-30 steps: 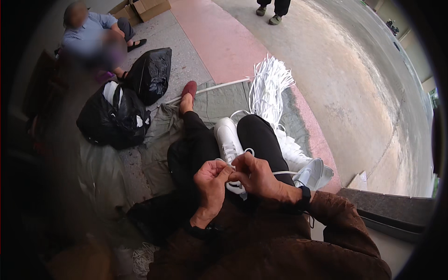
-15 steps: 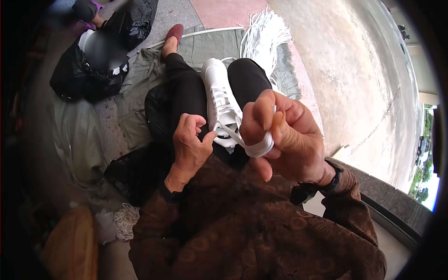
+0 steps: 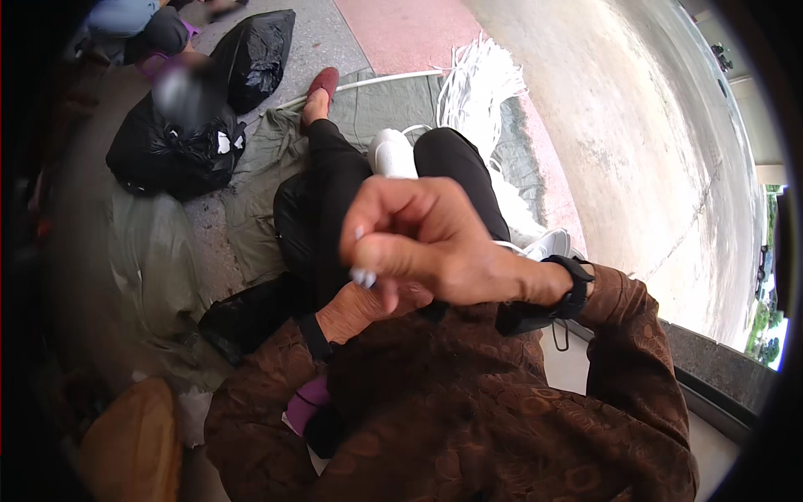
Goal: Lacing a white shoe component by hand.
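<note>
A thin white strip (image 3: 365, 276) is pinched in the curled right hand (image 3: 422, 238), raised above the lap. The left hand (image 3: 368, 305) lies beneath it, its grip hidden. Beyond the knees, a bundle of white strips (image 3: 481, 84) rests on the green tarp (image 3: 268, 167); two tied black bags (image 3: 180, 151) sit at its left edge, contents unseen.

The right hand (image 3: 418, 238) was raised close to the camera, its back turned up and its fingers (image 3: 368, 272) curled into a loose fist, tips pinched together at the lower left. Its wrist (image 3: 569, 289) bent back toward the right, where the brown-sleeved forearm came in. The left hand (image 3: 364, 305) lay lower and nearer the body, mostly hidden beneath the right hand, so its grip could not be told. Its forearm (image 3: 268, 376) ran down to the lower left.
</note>
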Motion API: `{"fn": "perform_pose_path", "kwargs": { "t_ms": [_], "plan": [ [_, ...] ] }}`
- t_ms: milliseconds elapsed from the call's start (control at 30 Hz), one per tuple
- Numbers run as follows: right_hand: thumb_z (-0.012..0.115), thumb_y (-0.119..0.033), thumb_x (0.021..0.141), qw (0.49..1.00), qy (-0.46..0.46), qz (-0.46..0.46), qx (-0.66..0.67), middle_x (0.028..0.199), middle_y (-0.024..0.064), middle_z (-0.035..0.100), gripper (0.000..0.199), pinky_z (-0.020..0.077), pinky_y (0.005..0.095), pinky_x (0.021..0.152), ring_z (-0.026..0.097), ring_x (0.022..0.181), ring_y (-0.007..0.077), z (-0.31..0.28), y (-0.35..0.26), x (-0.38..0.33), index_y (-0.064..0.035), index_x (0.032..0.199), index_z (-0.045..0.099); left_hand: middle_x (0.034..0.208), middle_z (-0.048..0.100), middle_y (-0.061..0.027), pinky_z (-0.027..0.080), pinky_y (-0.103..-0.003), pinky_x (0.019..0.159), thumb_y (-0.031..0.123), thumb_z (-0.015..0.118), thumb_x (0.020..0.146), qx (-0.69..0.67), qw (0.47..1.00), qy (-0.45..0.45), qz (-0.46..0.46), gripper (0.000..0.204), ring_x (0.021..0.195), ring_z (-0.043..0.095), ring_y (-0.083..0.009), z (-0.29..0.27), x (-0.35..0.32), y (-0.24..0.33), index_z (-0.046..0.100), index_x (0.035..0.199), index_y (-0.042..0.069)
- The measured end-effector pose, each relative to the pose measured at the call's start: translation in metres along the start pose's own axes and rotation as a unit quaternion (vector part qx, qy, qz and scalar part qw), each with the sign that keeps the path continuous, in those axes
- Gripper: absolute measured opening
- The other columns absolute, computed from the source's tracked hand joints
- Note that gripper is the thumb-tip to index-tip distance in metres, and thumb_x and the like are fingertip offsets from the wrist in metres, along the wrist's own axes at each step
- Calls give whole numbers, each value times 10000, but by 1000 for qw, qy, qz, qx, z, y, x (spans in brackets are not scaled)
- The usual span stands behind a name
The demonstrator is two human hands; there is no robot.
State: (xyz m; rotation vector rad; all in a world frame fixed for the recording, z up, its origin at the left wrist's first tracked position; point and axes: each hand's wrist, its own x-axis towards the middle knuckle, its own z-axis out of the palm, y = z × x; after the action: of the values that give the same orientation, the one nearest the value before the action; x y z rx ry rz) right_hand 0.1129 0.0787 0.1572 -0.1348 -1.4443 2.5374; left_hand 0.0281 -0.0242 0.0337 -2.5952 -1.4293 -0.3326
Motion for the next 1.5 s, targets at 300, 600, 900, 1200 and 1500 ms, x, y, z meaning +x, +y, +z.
{"fn": "perform_pose_path", "kwargs": {
  "t_ms": [300,600,900,1200,1500],
  "plan": [
    [719,-59,851,880,272,55,-386,679,54,630,118,488,276,541,614,620,100,-96,59,-88,-6,831,616,737,571,-64,433,-408,853,208,679,844,-212,943,-7,-257,210,791,548,-265,-17,-27,-11,601,716,62],
    [739,-41,786,830,-18,-173,-529,789,116,615,167,549,398,619,657,691,319,-56,84,-71,-35,873,597,1156,664,-122,551,-319,869,16,575,931,-833,269,48,-482,302,990,665,-185,-8,-31,-15,635,1215,-67],
    [759,-35,803,894,91,-97,-427,805,100,648,132,562,367,644,686,698,280,-54,95,-78,-29,849,635,916,687,-112,556,-293,763,-92,695,749,-725,348,149,-576,235,793,678,-180,6,-23,0,650,974,-44],
    [728,-54,862,945,0,4,-327,961,107,673,149,513,350,816,669,918,226,-71,72,-79,-10,923,598,780,660,-28,500,-225,688,-16,709,794,-507,752,184,-380,175,734,612,-62,-60,-8,4,618,942,1],
    [731,-26,803,922,-1,-89,-378,883,100,578,221,505,371,721,629,810,291,-69,98,-86,-7,938,557,712,560,-72,489,-331,543,62,761,709,-237,893,88,-372,165,583,594,-229,5,-3,-30,657,836,48]
  ]
}}
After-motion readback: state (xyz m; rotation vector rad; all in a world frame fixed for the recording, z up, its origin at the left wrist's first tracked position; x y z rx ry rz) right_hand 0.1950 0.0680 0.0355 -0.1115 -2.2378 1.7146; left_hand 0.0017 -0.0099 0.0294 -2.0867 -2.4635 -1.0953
